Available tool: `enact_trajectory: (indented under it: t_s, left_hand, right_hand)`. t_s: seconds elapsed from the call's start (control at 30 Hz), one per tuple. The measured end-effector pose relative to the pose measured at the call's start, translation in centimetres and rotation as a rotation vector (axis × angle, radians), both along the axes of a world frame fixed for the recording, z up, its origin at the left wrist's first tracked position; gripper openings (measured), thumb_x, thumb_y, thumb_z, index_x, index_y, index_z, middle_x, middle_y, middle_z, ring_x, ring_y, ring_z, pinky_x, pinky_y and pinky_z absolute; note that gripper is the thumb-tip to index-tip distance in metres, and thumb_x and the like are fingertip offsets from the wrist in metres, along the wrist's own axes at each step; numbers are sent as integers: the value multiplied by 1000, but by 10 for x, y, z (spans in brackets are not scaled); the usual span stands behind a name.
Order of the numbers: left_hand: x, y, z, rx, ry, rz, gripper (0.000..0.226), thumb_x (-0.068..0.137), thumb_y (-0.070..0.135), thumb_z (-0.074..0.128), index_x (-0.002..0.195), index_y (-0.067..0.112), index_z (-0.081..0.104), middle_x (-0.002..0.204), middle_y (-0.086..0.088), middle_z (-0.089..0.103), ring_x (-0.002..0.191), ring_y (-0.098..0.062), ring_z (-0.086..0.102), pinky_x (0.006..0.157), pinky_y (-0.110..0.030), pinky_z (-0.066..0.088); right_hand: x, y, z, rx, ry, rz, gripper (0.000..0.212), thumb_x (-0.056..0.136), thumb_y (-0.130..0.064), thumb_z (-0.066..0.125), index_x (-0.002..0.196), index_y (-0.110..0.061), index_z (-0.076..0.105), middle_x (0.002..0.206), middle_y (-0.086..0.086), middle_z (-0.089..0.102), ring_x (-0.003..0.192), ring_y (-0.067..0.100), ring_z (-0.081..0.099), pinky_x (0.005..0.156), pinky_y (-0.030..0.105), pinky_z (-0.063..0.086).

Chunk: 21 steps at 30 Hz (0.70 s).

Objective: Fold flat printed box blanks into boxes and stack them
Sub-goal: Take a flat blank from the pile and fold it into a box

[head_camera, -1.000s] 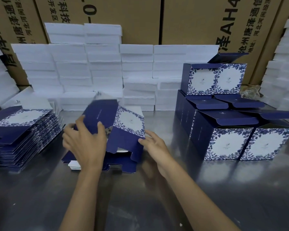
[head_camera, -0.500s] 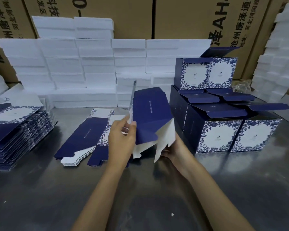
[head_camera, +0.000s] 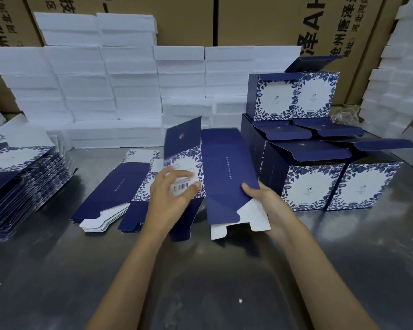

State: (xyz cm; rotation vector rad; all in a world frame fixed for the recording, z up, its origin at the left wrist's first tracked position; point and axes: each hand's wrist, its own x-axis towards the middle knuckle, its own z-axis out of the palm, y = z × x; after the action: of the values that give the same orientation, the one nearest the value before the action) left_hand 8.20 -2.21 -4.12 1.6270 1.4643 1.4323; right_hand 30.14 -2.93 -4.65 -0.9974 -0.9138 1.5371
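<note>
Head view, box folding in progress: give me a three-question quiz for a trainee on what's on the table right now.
1. True or false: the left hand lies on the box blank's barcode panel.
2. Which hand grips the blank near its white bottom flaps? A) left B) right C) neither
3. Fill in: the tall stack of flat blanks sits at the table's ____ edge.

Key: 1 true. 2 B, the right hand. 3 left; the folded boxes stand at the right, and a small pile of blanks lies in between.
</note>
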Motion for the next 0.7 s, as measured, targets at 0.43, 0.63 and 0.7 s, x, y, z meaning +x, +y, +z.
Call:
enact_trajectory:
  t_s: [0.43,0.63,0.7]
  left_hand:
    - [-47,-3,6,-445,-547,-321,55,73,27,81,126,24,64,116,-1,74,104,-22,72,75,-34,60]
    - [-52,-4,7,-490,-549,-392,57,68,18,85,122,16,68,114,-9,74,96,-27,74,67,-33,60]
    - [-50,-5,7,-490,-558,-375,55,69,25,84,121,15,69,113,-9,75,95,-26,75,66,-33,60]
  right_hand:
    - [7,-8,-3,6,157,37,45,85,-14,67,130,-11,65,124,10,72,104,27,73,82,39,61]
    - [3,-7,-4,78,43,-43,32,99,-11,60,129,-21,65,122,3,74,112,25,71,95,44,56]
    - [3,-8,-4,87,4,-26,32,100,-10,60,128,-22,65,122,3,74,111,24,71,96,44,57]
